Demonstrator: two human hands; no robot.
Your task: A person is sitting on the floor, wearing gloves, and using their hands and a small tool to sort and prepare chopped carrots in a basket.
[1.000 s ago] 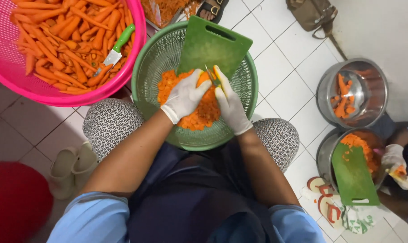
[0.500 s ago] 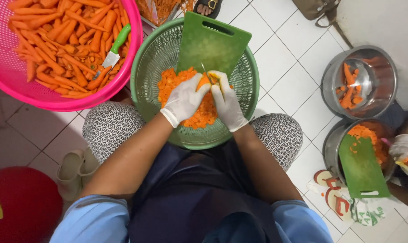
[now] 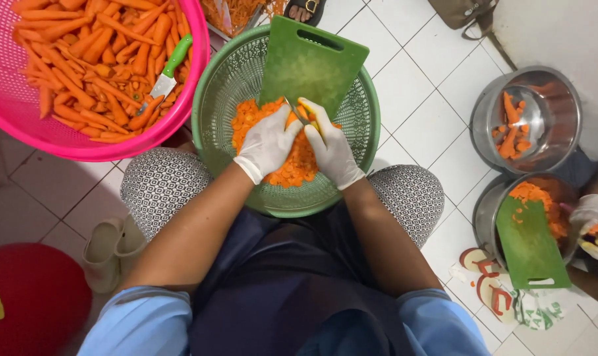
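Both hands, in thin white gloves, meet over a round green plastic basket (image 3: 220, 118) that rests on the person's lap. The left hand (image 3: 267, 146) is curled narrow around a piece of orange carrot (image 3: 292, 118), pinning it near the lower edge of a green rectangular plastic cutting board (image 3: 312, 62) that leans tilted inside the basket. The right hand (image 3: 332, 153) is closed on a small knife (image 3: 300, 113); only a thin stretch of the blade shows between the two hands, touching the carrot. Under the hands lies a heap of chopped orange carrot pieces (image 3: 292, 168) on the basket's floor. To the left, just beside the green basket, a large pink plastic basket (image 3: 22, 125) holds whole peeled carrots (image 3: 81, 53) and a knife with a green handle (image 3: 170, 69). At the right edge another person's gloved hand (image 3: 587, 216) works over a second green cutting board (image 3: 529, 244) set in a steel bowl (image 3: 486, 211) of chopped carrot, with another steel bowl (image 3: 562, 105) behind it on the white tiled floor (image 3: 424, 112).
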